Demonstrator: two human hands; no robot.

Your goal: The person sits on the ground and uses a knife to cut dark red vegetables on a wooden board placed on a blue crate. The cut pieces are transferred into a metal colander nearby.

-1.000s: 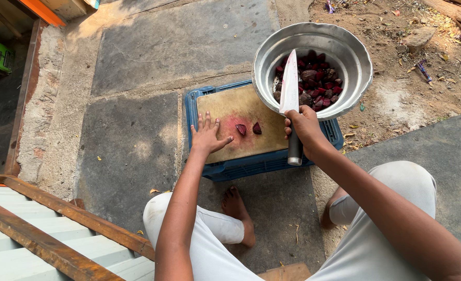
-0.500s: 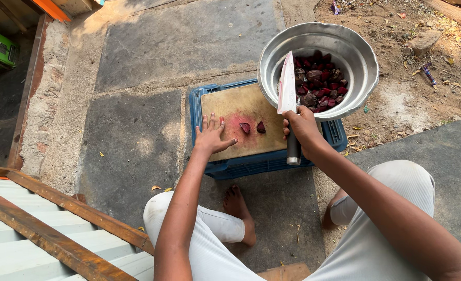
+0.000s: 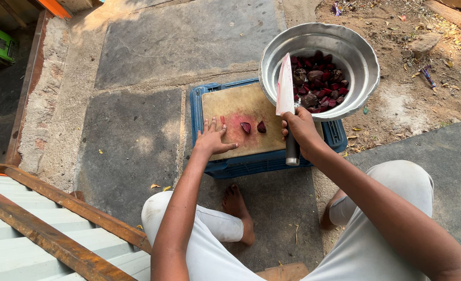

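Two dark red beet pieces (image 3: 252,127) are seen lying just beside each other near the middle of the wooden cutting board (image 3: 230,106), on a patch stained pink. The board is carried by an upturned blue plastic crate (image 3: 251,165) set on the stone floor (image 3: 152,47). Compared with a second ago, the pieces have stayed where they were on the board, while the knife (image 3: 285,88) has been kept raised and upright over the board's right edge, its blade overlapping the rim of the metal bowl (image 3: 363,62); no cut has been made in that time, so the pieces are judged to be waiting for the next stroke. The knife's dark handle is grasped firmly by the right hand (image 3: 300,130), the fist closed round it, blade pointing away from the body, forearm stretched out from the lower right. The left hand (image 3: 212,139) is laid flat and released on the board's near left part, fingers spread, holding nothing, close to the pieces but apart from them. The bowl, resting on the crate's far right corner, is filled with chopped beet chunks (image 3: 319,83). A bare foot (image 3: 235,203) is seen on the floor below the crate.
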